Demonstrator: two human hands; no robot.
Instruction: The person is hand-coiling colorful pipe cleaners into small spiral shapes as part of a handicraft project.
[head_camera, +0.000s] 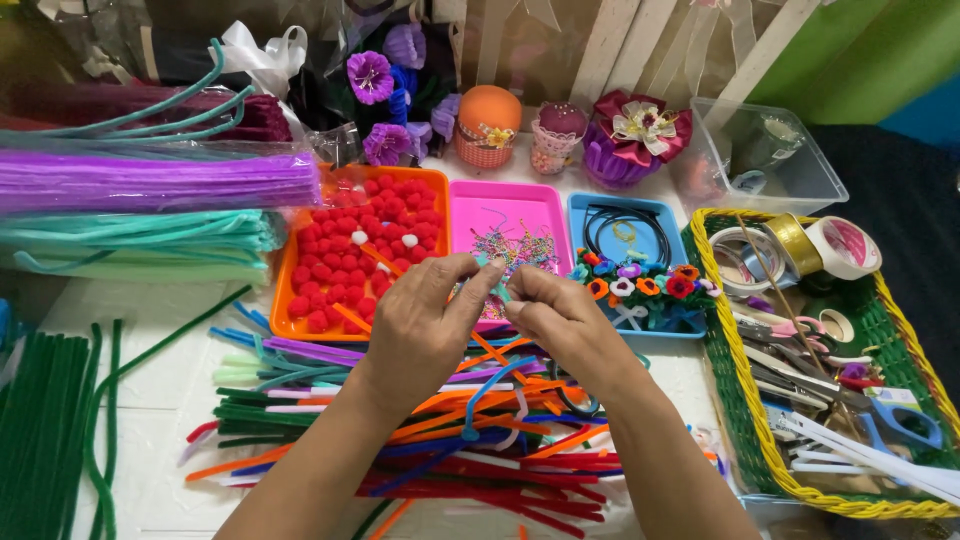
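A: What packaging was recorded, and where?

B: Three clear sleeves of pipe cleaners lay stacked at 9 o'clock: a maroon sleeve (150, 105) at the top, a purple sleeve (150, 182) under it and a teal sleeve (135, 242) lowest. A clear plastic box (765, 150) stood at 2 o'clock. Rolls of tape (820, 245), one gold and two white, sat in the upper part of the green and yellow basket (745, 420) at 3 o'clock.

A: What surrounded the work area?

B: An orange tray (290, 290) of red pompoms sat at 11 o'clock, a pink tray (505, 205) at 12 o'clock and a blue tray (620, 215) at 1 o'clock, the last carrying small pipe-cleaner flowers (640, 285). A loose pile of mixed pipe cleaners (480, 450) covered the table below the hands, partly hidden by the forearms. Dark green pipe cleaners (45, 420) lay at 8 o'clock.

A: How were the hands posed?

B: The left hand (425, 335) and the right hand (565, 320) met over the front edge of the pink tray, fingertips facing. Both were pinched on a small teal piece (503, 292), mostly concealed by the fingers; its kind could not be determined. A blue pipe cleaner (490, 385) arched just below the wrists.
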